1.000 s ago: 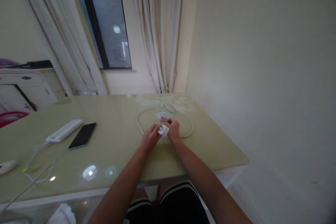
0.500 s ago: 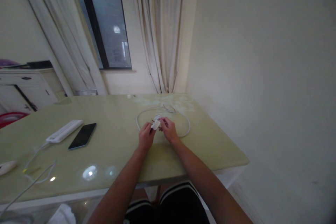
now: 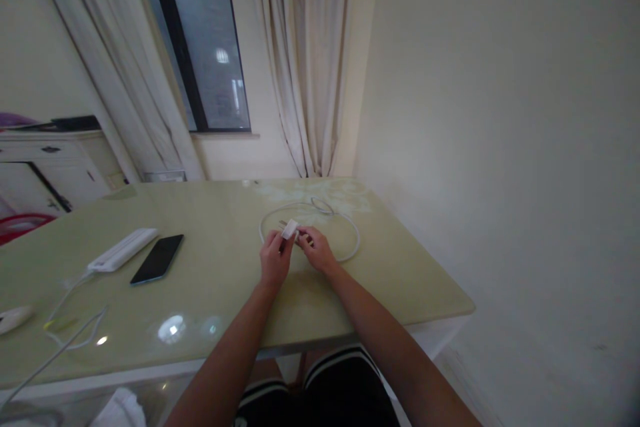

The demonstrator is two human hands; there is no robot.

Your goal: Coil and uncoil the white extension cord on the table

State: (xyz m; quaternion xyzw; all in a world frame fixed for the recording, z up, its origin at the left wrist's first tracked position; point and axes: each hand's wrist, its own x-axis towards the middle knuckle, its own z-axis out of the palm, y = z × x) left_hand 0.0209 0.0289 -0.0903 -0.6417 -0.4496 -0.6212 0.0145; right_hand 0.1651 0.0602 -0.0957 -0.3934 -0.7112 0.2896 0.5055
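Both my hands meet over the middle of the green glass-topped table (image 3: 210, 280). My left hand (image 3: 273, 259) pinches a small white charger plug (image 3: 289, 229) with its metal prongs pointing left. My right hand (image 3: 316, 250) is closed on the near end of a white cable (image 3: 350, 240), right against the plug. The cable runs in a wide loop on the table behind my hands, with a small coil (image 3: 323, 205) at the far side.
A white power strip (image 3: 123, 249) and a black phone (image 3: 157, 258) lie to the left. Thin white cords (image 3: 70, 333) trail at the near left edge. A wall runs along the table's right side, with curtains and a window behind.
Both hands have moved left and slightly away from me with the plug. The plug has been lifted and turned so its prongs point left. The cable loop has shifted a little.
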